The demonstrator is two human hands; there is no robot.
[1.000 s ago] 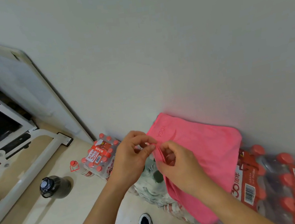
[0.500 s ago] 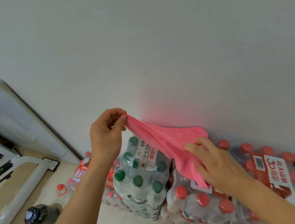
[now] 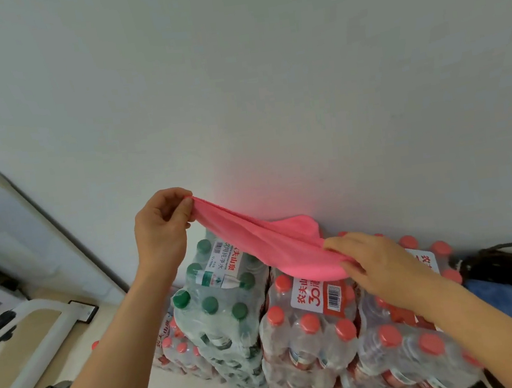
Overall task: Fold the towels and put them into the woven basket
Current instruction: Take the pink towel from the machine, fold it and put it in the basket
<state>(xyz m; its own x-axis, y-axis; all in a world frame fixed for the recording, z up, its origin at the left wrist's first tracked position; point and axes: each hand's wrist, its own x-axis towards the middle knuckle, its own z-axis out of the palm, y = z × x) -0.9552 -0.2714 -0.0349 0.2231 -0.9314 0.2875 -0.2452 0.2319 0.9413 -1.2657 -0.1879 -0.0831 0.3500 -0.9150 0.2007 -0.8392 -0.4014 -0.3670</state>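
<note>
Towel (image 3: 273, 243) pink, stretched sagging between both hands.

The left hand (image 3: 159, 234) pinched one end of the pink towel (image 3: 274, 246) and the right hand (image 3: 376, 263) gripped the other, above the packs of water bottles (image 3: 309, 326) beside the wall (image 3: 266, 79).

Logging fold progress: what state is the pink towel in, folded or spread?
Neither: the pink towel hangs bunched between left hand and right hand.
</note>
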